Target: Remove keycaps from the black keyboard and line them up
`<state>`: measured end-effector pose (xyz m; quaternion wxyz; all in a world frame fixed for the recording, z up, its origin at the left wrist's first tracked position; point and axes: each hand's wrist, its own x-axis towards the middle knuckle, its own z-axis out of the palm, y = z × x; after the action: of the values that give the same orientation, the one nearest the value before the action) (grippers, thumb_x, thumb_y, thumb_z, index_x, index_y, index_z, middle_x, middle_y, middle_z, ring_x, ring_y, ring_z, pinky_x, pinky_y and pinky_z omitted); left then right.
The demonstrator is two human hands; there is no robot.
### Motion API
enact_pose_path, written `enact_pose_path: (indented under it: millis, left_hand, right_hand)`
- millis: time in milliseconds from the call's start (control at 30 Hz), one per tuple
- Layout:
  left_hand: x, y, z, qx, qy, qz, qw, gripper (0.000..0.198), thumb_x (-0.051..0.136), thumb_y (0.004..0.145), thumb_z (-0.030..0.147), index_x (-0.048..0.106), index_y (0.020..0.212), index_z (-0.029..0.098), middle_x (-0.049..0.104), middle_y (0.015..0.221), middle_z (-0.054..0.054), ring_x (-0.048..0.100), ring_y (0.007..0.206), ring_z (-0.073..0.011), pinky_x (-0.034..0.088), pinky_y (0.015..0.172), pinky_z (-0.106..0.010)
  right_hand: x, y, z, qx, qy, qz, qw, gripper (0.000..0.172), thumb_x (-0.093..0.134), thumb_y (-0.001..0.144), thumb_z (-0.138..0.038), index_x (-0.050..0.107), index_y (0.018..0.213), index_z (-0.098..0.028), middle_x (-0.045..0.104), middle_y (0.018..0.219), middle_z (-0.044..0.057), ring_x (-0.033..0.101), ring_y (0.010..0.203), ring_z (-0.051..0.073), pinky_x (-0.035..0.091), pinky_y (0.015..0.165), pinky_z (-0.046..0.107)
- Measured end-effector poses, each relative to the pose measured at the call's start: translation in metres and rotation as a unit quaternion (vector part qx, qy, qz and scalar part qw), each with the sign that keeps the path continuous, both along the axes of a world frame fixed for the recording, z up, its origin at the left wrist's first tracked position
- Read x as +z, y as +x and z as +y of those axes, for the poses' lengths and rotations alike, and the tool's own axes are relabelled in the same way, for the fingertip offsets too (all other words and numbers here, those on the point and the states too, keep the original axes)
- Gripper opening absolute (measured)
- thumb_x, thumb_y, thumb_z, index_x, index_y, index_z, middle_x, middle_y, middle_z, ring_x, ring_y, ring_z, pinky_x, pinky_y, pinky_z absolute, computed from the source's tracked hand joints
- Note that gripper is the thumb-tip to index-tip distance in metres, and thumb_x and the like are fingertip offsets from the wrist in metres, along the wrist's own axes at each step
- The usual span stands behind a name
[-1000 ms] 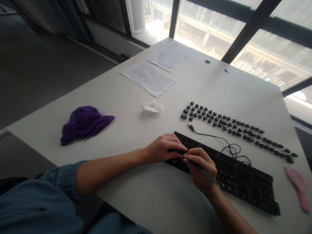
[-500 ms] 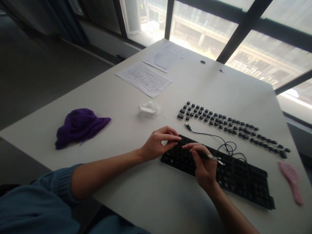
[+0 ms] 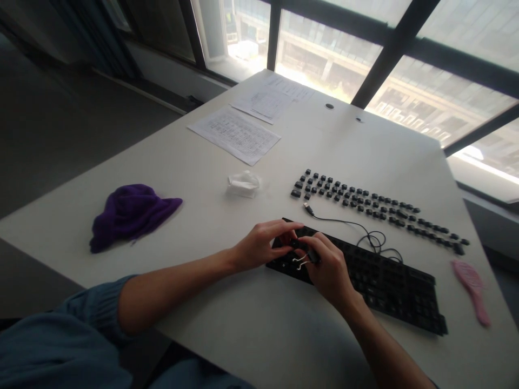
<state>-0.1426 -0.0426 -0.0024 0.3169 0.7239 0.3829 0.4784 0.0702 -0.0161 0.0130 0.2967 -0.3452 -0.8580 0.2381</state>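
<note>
A black keyboard (image 3: 389,286) with its keycaps off lies in front of me on the white table (image 3: 203,227). My left hand (image 3: 263,246) rests on the keyboard's left end, fingers stretched flat over the top rows. My right hand (image 3: 330,267) is closed round a thin keycap puller (image 3: 300,261), whose wire loops point left over the keyboard's left part, just below my left fingertips. The two hands almost touch. Several loose black keycaps (image 3: 373,208) are laid out in rows behind the keyboard.
The keyboard's USB cable (image 3: 365,232) curls between keyboard and keycaps. A purple cloth (image 3: 130,216) lies at the left, a crumpled white wipe (image 3: 243,183) in the middle, printed sheets (image 3: 235,134) farther back, and a pink brush (image 3: 470,289) at the right edge. Windows stand behind the table.
My right hand turned the puller round: its tip pointed right half a second ago, and now the wire loops point left. My left fingers lowered back onto the keyboard's left end.
</note>
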Motion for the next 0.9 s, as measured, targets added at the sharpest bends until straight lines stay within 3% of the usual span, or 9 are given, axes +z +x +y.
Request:
enact_pose_path:
  millis: [200,300,400,467,667,900]
  left_hand:
    - [-0.003,0.001,-0.001,-0.012,-0.002,-0.003,1.000,0.047,0.070,0.088,0.020,0.058,0.133,0.020,0.071,0.096,-0.005,0.067,0.084,-0.0143,0.057,0.082,-0.028]
    - [-0.005,0.001,-0.002,-0.008,-0.003,-0.033,0.999,0.058,0.070,0.088,0.019,0.049,0.142,0.022,0.070,0.109,-0.007,0.068,0.092,-0.0153,0.058,0.087,-0.031]
    - [-0.002,0.002,-0.004,0.031,0.013,-0.038,0.999,0.071,0.069,0.087,0.017,0.037,0.150,0.022,0.066,0.122,-0.009,0.064,0.108,-0.0185,0.055,0.095,-0.035]
    - [0.001,0.001,-0.005,0.068,0.019,-0.017,0.997,0.066,0.066,0.088,0.016,0.039,0.148,0.022,0.067,0.118,-0.007,0.064,0.106,-0.0176,0.054,0.095,-0.035]
    - [0.003,0.000,-0.004,0.118,0.013,0.022,0.993,0.048,0.057,0.090,0.013,0.048,0.137,0.021,0.070,0.099,-0.003,0.062,0.087,-0.0137,0.053,0.087,-0.031]
    - [-0.001,-0.001,-0.001,0.113,-0.009,0.015,0.993,0.044,0.054,0.092,0.015,0.050,0.136,0.020,0.070,0.097,-0.003,0.062,0.087,-0.0147,0.051,0.087,-0.032]
  right_hand:
    - [0.003,0.002,0.002,0.023,0.024,-0.037,0.999,0.014,0.060,0.092,-0.016,0.067,0.103,-0.020,0.065,0.086,0.006,0.062,0.079,0.020,0.049,0.072,0.032]
    - [0.011,0.004,0.010,0.026,0.020,-0.050,0.998,0.011,0.062,0.091,-0.019,0.068,0.100,-0.019,0.065,0.085,0.005,0.062,0.077,0.019,0.049,0.071,0.031]
    - [0.018,0.009,0.037,0.005,0.023,-0.053,0.998,0.012,0.063,0.091,-0.023,0.070,0.099,-0.019,0.066,0.082,0.004,0.062,0.074,0.018,0.048,0.070,0.030]
    - [0.017,0.012,0.066,-0.036,0.027,-0.052,0.998,0.013,0.064,0.088,-0.023,0.072,0.098,-0.019,0.068,0.085,0.005,0.063,0.076,0.018,0.047,0.072,0.029]
    - [-0.012,0.016,0.143,-0.129,0.009,-0.161,0.978,0.018,0.066,0.084,-0.033,0.074,0.082,-0.017,0.070,0.077,0.005,0.061,0.068,0.019,0.041,0.067,0.030]
    - [-0.031,0.012,0.159,-0.133,-0.012,-0.147,0.980,0.023,0.065,0.083,-0.038,0.074,0.081,-0.017,0.070,0.075,0.005,0.060,0.068,0.019,0.039,0.064,0.029]
